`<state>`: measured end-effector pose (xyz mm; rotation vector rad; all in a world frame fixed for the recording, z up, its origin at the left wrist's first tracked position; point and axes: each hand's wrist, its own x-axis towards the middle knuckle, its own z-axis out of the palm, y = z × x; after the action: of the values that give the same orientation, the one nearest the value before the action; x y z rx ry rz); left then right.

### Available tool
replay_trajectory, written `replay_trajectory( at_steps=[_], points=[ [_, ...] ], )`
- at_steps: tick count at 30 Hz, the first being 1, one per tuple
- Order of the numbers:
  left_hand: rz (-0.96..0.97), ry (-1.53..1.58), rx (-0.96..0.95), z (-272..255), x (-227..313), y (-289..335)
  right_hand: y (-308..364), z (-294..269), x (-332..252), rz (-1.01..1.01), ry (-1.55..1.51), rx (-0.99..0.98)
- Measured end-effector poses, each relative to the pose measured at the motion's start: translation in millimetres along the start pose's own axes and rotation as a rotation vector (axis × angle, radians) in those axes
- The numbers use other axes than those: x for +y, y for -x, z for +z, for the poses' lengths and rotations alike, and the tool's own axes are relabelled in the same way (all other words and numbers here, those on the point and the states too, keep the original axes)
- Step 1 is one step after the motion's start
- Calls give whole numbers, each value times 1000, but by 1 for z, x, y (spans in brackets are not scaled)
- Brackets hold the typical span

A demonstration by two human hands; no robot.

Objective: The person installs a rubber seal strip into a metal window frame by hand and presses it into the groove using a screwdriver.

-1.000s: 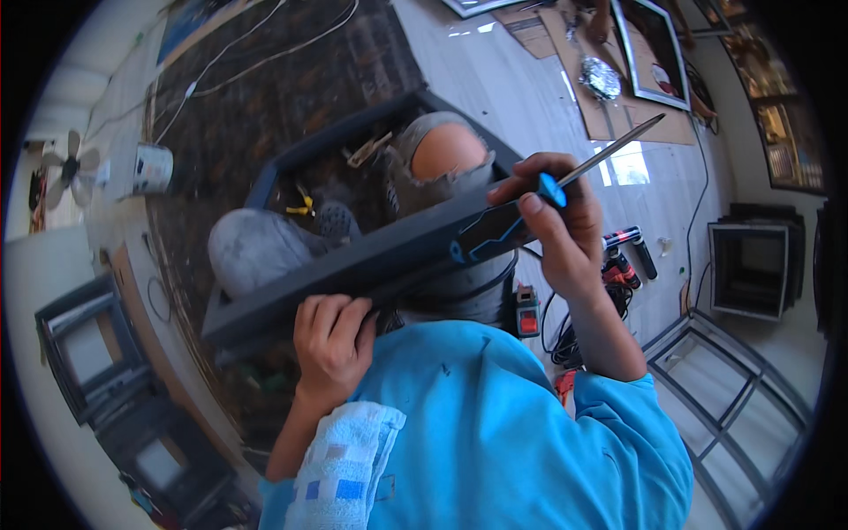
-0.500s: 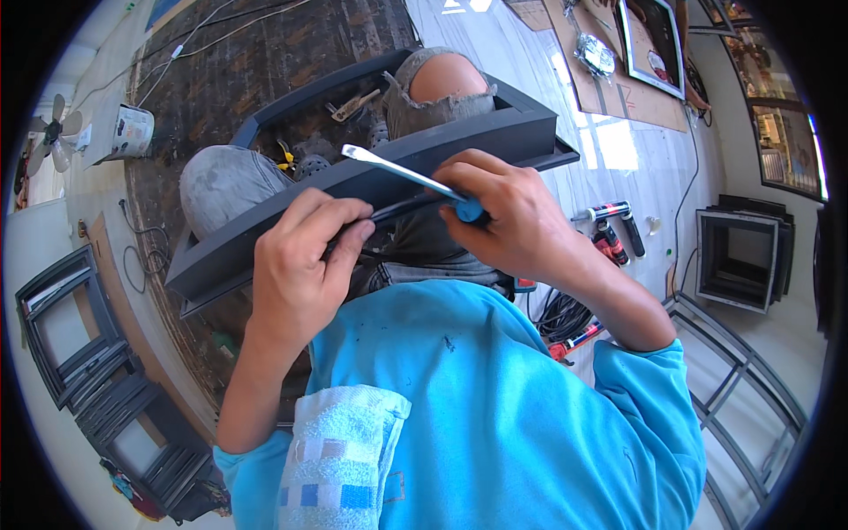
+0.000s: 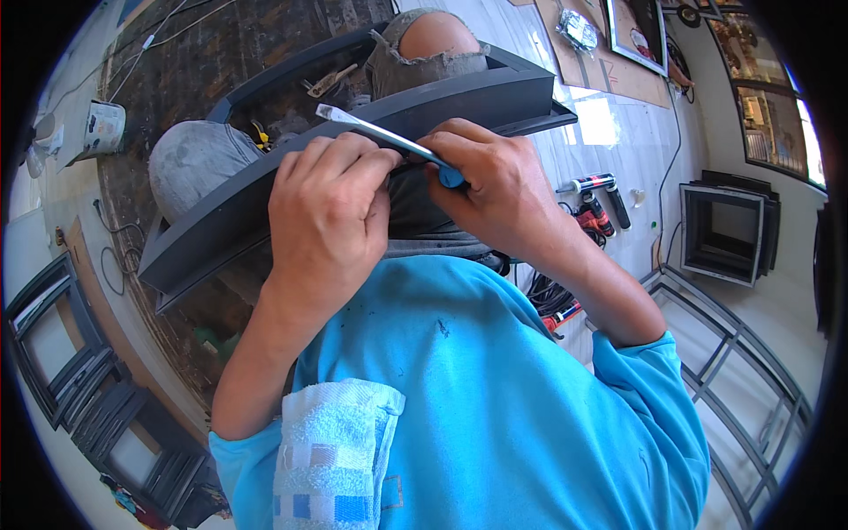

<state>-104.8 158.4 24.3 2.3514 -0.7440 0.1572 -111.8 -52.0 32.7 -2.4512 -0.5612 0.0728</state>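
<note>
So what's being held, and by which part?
The right hand holds a flat-tipped metal screwdriver by its handle, blue where visible. The left hand is at the long dark grey frame; whether it holds anything cannot be told.

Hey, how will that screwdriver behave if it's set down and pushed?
The screwdriver looks stiff: its long metal shaft runs straight, so it probably won't flex. That shaft may be slippery, judging by its shine. Rolling is harder to call, since the right hand hides most of the handle.
</note>
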Motion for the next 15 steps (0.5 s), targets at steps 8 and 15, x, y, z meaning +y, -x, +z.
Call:
replay_trajectory(
  at_steps=[8,15],
  points=[
    [145,-167,108,17,-3,7,7,6,1,-71,1,76],
    [182,-50,204,29,-10,7,-14,-34,16,-128,-128,44]
  ],
)
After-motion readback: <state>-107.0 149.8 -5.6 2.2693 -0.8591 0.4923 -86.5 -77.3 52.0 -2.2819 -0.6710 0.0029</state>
